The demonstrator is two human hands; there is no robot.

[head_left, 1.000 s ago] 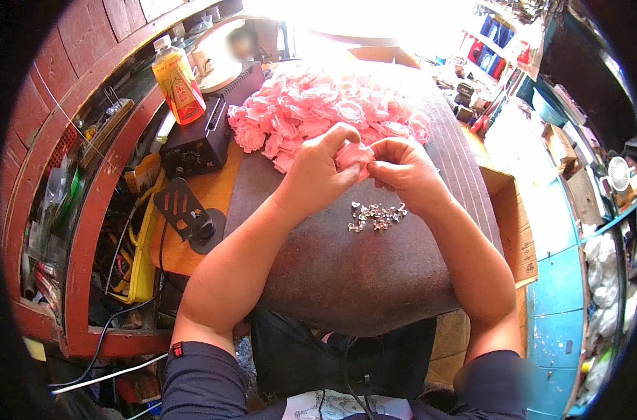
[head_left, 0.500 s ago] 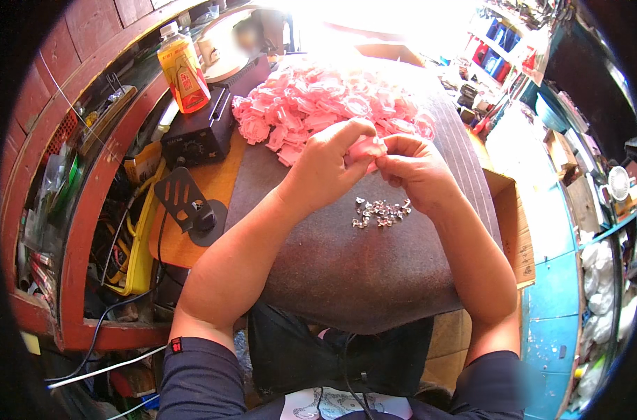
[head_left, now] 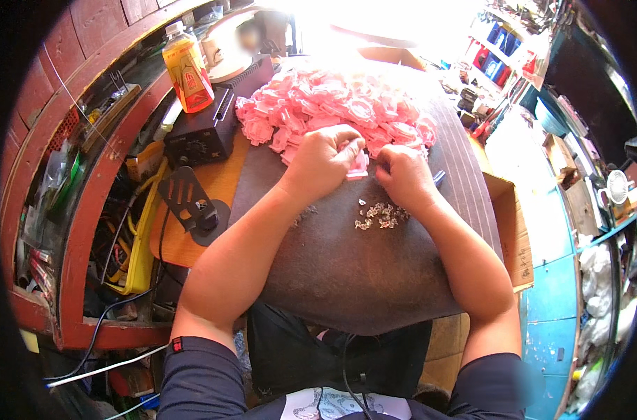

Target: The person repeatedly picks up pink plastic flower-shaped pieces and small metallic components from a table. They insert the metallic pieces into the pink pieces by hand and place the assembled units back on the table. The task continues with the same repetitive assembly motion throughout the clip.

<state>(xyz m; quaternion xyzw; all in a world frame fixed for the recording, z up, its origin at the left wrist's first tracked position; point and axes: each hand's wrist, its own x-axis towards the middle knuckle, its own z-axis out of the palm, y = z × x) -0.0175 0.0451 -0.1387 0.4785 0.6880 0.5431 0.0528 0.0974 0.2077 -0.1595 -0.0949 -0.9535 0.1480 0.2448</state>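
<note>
My left hand [head_left: 327, 157] is closed in a pinch on a pink plastic piece [head_left: 358, 170], whose lower part sticks out below the fingers. Just to its right, apart from the piece, my right hand [head_left: 406, 175] has its fingers curled together; anything between the fingertips is too small or hidden to make out. Beneath the right hand lies a small scatter of shiny little metal parts [head_left: 381, 216] on the dark mat [head_left: 360, 273]. Behind both hands rises a large heap of pink pieces [head_left: 318, 101], some with a rounded flower-like outline.
To the left are a drink bottle [head_left: 187, 70] on a black box with a knob [head_left: 201, 133], a black stand [head_left: 189, 199] and a yellow bin [head_left: 138, 262]. A dark blue item [head_left: 439, 178] lies beside the right wrist. A cardboard box [head_left: 511, 224] borders the mat's right side.
My hands have moved apart; they met at the pink piece before. The left keeps the piece, now tilted lower, while the right has let go of it and dropped slightly nearer the metal parts.
</note>
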